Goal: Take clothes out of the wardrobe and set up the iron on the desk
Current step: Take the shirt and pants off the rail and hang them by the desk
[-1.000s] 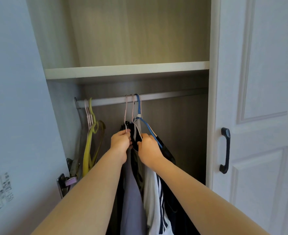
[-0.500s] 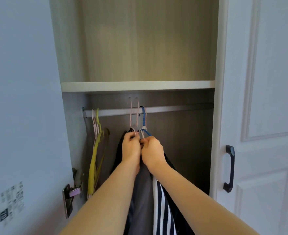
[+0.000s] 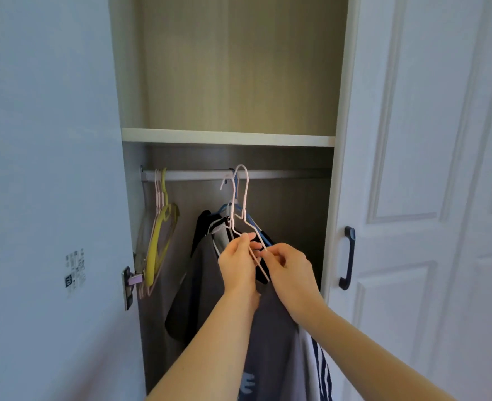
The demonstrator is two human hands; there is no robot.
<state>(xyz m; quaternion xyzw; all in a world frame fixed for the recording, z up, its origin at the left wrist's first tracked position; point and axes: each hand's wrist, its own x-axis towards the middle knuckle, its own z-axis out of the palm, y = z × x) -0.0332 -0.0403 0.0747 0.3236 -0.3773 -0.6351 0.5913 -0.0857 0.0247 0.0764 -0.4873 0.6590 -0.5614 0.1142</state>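
Inside the open wardrobe a silver rail [image 3: 282, 174] runs under a shelf. A pink wire hanger [image 3: 246, 198] carrying a grey shirt [image 3: 270, 337] is lifted, its hook in front of the rail. My left hand [image 3: 237, 263] pinches the hanger's wire shoulder. My right hand [image 3: 289, 270] pinches the same wire just to the right. Behind them hang a blue hanger [image 3: 253, 224], a black garment [image 3: 202, 224] and a white shirt with dark stripes [image 3: 321, 369]. No iron or desk is in view.
Several bare pink and yellow hangers [image 3: 160, 227] hang at the rail's left end. The open left door [image 3: 50, 198] has a hinge [image 3: 129, 285] by its edge. The shut right door [image 3: 427, 198] has a dark handle [image 3: 347, 259]. A shelf [image 3: 227, 137] sits above.
The pink hanger with the grey shirt has come up off the rail and toward me. Both hands slid from the hanger necks down onto its wire shoulder. The view tilted upward.
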